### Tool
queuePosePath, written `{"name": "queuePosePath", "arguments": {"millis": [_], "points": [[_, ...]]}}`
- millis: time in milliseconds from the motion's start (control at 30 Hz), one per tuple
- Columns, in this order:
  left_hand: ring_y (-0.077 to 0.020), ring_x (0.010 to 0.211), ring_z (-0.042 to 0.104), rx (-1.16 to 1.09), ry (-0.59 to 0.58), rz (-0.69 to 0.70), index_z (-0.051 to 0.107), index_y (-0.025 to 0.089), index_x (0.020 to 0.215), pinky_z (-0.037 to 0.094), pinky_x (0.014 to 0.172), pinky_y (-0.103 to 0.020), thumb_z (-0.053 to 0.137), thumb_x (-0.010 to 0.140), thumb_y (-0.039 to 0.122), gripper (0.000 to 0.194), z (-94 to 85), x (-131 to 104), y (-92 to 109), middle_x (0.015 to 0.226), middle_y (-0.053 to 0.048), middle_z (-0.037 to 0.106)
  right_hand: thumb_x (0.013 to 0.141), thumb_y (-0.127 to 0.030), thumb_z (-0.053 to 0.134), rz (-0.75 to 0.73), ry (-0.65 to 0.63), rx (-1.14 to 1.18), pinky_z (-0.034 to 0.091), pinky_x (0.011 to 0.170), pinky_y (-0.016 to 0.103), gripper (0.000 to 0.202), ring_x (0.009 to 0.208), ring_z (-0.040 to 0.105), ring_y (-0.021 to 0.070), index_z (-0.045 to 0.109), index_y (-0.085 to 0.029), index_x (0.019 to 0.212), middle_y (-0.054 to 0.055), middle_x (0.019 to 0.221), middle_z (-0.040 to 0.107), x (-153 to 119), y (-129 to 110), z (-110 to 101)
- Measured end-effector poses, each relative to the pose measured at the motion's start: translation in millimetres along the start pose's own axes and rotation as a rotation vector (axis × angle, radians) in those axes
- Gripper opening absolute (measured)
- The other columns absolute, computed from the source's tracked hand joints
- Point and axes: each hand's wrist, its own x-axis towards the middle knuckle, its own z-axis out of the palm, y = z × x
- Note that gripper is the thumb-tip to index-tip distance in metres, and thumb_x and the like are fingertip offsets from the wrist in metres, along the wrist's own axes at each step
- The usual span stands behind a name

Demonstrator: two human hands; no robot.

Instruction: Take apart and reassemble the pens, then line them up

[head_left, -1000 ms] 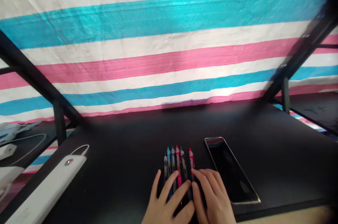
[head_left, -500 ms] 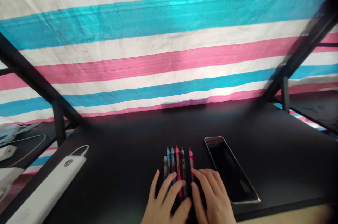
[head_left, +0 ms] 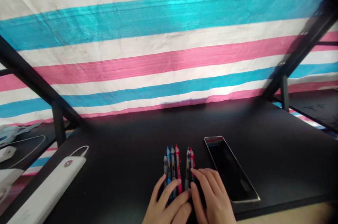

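Several pens lie side by side on the black table (head_left: 126, 167), tips pointing away. On the left are a short clear pen (head_left: 165, 165), a blue pen (head_left: 168, 162), a dark pen (head_left: 173, 162) and a pink-red pen (head_left: 179, 167). Beyond a gap, a grey-black pen (head_left: 187, 167) lies close to a red pen (head_left: 192, 159). My left hand (head_left: 170, 204) rests over the lower ends of the left pens with fingers spread, one fingertip near the grey-black pen. My right hand (head_left: 212, 196) has thumb and forefinger at the red pen's lower part, which is partly hidden.
A black phone (head_left: 231, 169) lies right of the pens. At the left lies a white power strip (head_left: 50, 190) with a cable. Black frame bars (head_left: 34, 80) slant up at both sides before a striped sheet (head_left: 163, 62).
The grey-black pen has moved right, from beside the pink-red pen to beside the red one. My left hand's fingers have shifted slightly right and down. My right hand has barely moved.
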Motion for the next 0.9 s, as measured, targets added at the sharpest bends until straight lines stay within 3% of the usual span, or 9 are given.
{"name": "queuePosePath", "arguments": {"millis": [433,667,900], "points": [[-0.0149,0.11,0.07,-0.027,-0.023,-0.007,0.074,0.023,0.092,0.026,0.124,-0.035,0.04,0.109,0.022,0.038,2.4,2.7,2.2,0.1,0.008,0.081,0.105,-0.025,0.044,-0.015,0.034,-0.023,0.059,0.077,0.043,0.025,0.095,0.066,0.0303,0.063,-0.013,0.115,0.015,0.1,0.073,-0.4,0.9,2.8],[-0.0142,0.113,0.071,-0.101,-0.109,0.038,0.072,0.019,0.095,0.04,0.118,-0.031,0.042,0.108,0.025,0.034,-0.3,11.7,1.8,0.104,0.0,0.08,0.105,-0.023,0.043,-0.004,0.043,-0.009,0.059,0.077,0.043,0.024,0.094,0.067,0.0302,0.063,-0.014,0.114,0.015,0.099,0.073,-0.7,1.0,2.9],[-0.0171,0.107,0.073,-0.062,-0.155,0.052,0.072,0.019,0.096,0.052,0.104,-0.034,0.039,0.109,0.023,0.035,-2.8,17.3,-0.1,0.1,-0.001,0.08,0.103,-0.02,0.045,-0.003,0.07,0.007,0.06,0.078,0.042,0.022,0.093,0.067,0.0291,0.063,-0.014,0.115,0.015,0.099,0.072,-0.7,1.9,4.8]]}}
